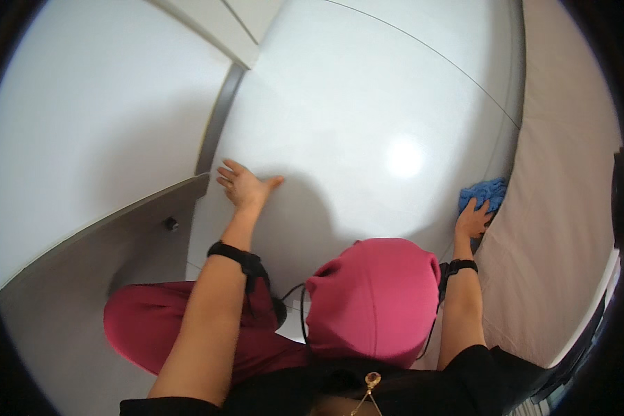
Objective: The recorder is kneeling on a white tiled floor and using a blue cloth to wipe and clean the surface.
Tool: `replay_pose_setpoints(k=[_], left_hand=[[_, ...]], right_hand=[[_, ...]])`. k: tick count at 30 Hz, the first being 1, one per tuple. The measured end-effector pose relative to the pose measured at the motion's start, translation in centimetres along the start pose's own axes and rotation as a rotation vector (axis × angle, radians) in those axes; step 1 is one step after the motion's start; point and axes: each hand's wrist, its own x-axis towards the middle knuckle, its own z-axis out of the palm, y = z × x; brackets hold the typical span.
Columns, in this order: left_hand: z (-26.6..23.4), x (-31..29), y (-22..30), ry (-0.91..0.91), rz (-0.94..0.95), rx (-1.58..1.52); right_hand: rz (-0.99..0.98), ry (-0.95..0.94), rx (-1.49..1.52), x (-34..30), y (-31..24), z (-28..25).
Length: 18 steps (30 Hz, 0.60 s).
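Reaching to the right of the frame with the right hand (473, 220), laying fingers over a bunched blue cloth (484, 192) on the pale floor (353, 104), at the lower edge of a beige fabric drape (568, 139); impossible to tell whether gripping or only pressing. Splaying the fingers of the left hand (245, 187) left of centre, holding nothing, over or against the floor; unclear whether in contact. Apparently wiping along the floor's margin, to judge by the reach; calling next for flat, steady pressure on the cloth and care not to snag the drape. Wearing black bands (237, 256) at both wrists and crimson trousers (374, 298) in the lower middle. Farther out, bordered by a white panel (118, 104) at upper left. Unable to make out any container or contents.
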Motion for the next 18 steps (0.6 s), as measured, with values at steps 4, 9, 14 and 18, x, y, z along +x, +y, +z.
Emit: replay_pose_setpoints(k=[4,9,14,18], left_hand=[[1.2,0.3,-0.6,0.001,-0.038,-0.021],[2.2,0.5,-0.8,0.025,-0.012,-0.146],[0.5,-0.1,0.4,-0.026,-0.079,-0.141],[0.2,-0.8,-0.3,-0.024,-0.013,-0.135]], right_hand=[[-0.297,0.074,-0.021,-2.9,-8.4,2.0],[-0.742,-0.051,0.094,-10.9,-25.0,0.0],[-1.208,-0.256,0.203,-20.4,-33.0,-0.8],[-1.602,-0.395,0.153,-26.8,-30.8,-2.1]])
